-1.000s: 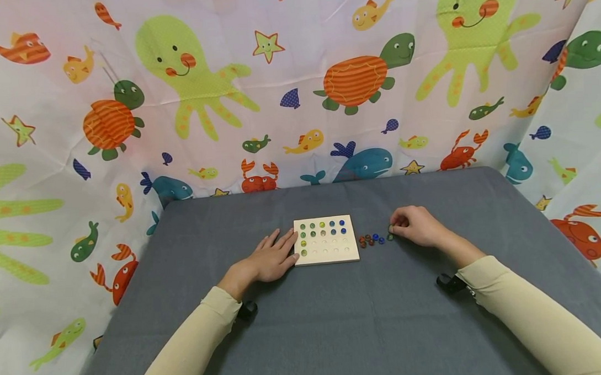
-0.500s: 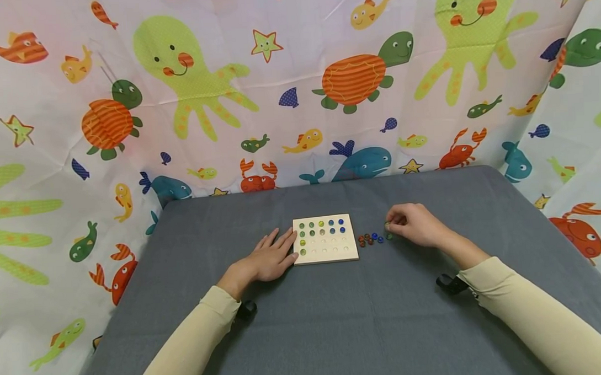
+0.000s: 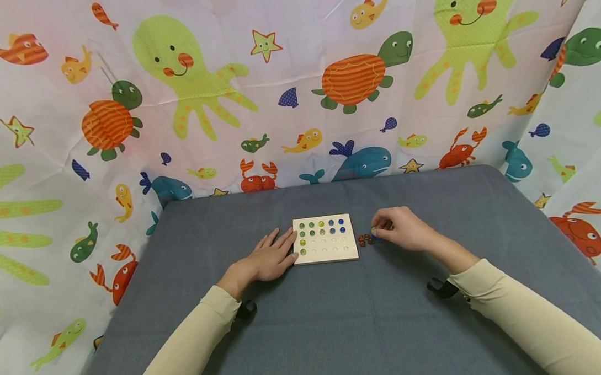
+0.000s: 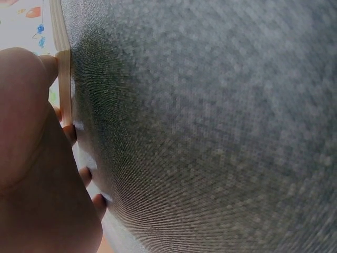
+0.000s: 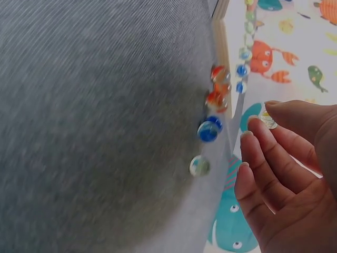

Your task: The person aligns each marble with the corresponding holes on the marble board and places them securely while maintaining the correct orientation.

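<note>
A pale wooden board (image 3: pixel 332 252) with rows of shallow hollows lies on the grey cloth; green, yellow and blue marbles fill the back rows and the left column. My left hand (image 3: pixel 269 260) rests at the board's left edge with its fingers spread, its fingertips touching the side in the left wrist view. Between thumb and fingertip, my right hand (image 3: pixel 403 228) pinches a clear yellowish marble (image 5: pixel 268 120), held above the cloth. Below it lie several red-orange marbles (image 5: pixel 218 89), blue marbles (image 5: pixel 209 130) and one clear greenish marble (image 5: pixel 199 166), partly hidden by the hand in the head view.
A dark grey cloth (image 3: pixel 315 330) covers the table. Behind and beside it hangs a white curtain (image 3: pixel 258 106) printed with sea animals. The loose marbles sit just right of the board.
My right hand has lifted a marble and moved left toward the board, passing over the blue marbles. The left hand stays where it was.
</note>
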Demonstrator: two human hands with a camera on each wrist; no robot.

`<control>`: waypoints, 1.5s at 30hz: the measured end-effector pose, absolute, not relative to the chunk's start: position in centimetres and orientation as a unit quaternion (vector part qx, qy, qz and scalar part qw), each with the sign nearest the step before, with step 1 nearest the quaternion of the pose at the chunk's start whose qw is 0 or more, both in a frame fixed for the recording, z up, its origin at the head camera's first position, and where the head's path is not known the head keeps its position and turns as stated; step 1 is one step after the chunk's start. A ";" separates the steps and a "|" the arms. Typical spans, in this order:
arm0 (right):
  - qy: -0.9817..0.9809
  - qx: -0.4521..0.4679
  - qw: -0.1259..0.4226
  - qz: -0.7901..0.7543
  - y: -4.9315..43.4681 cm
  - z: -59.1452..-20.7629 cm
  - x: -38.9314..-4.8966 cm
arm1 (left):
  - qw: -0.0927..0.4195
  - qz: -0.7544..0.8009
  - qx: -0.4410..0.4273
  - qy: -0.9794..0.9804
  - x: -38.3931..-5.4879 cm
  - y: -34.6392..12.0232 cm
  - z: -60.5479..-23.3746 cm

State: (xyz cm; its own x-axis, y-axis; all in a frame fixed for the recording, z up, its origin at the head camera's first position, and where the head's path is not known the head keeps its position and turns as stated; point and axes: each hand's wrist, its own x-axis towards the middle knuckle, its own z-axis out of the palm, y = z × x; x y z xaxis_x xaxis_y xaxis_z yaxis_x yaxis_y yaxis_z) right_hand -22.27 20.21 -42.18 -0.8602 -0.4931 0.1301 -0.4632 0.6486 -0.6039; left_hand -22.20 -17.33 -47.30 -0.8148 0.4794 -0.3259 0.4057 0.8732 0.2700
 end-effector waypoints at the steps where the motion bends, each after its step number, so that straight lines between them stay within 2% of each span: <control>1: 0.906 -0.267 0.023 -0.328 20.0 -42.1 -22.2 | 0.195 0.095 0.233 0.948 -22.2 -17.3 -47.3; 13: 0.887 -0.288 0.043 -0.358 16.9 -41.8 -22.4 | 0.195 0.091 0.238 0.947 -22.0 -17.3 -47.0; 22: 0.881 -0.300 0.037 -0.365 14.7 -41.7 -23.0 | 0.190 0.094 0.243 0.947 -21.7 -17.2 -46.3; 45: 0.872 -0.319 0.031 -0.370 11.2 -42.3 -23.1 | 0.176 0.089 0.244 0.949 -22.0 -17.5 -47.6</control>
